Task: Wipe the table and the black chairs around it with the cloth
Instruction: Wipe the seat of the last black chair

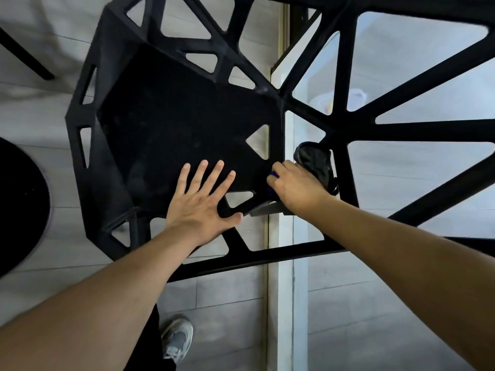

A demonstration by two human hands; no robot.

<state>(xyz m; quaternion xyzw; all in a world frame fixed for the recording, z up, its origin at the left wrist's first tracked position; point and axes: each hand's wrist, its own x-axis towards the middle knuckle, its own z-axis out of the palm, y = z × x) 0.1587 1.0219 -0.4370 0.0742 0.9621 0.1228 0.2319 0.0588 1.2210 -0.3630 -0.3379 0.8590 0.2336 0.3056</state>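
Observation:
I look straight down on a black chair (171,119) with a flat seat and a frame of triangular cut-outs. My left hand (203,199) lies flat on the near edge of the seat, fingers straight and spread. My right hand (294,187) grips a dark blue cloth (273,183) against the seat's right edge; only a small patch of the cloth shows past the fingers. The chair's open backrest struts (345,129) spread to the right.
The round black table (18,204) shows at the left edge. A dark shoe (317,162) sits just beyond my right hand. A glass panel with a pale frame (278,290) runs down the middle over grey floor tiles. My own shoe (178,336) is below.

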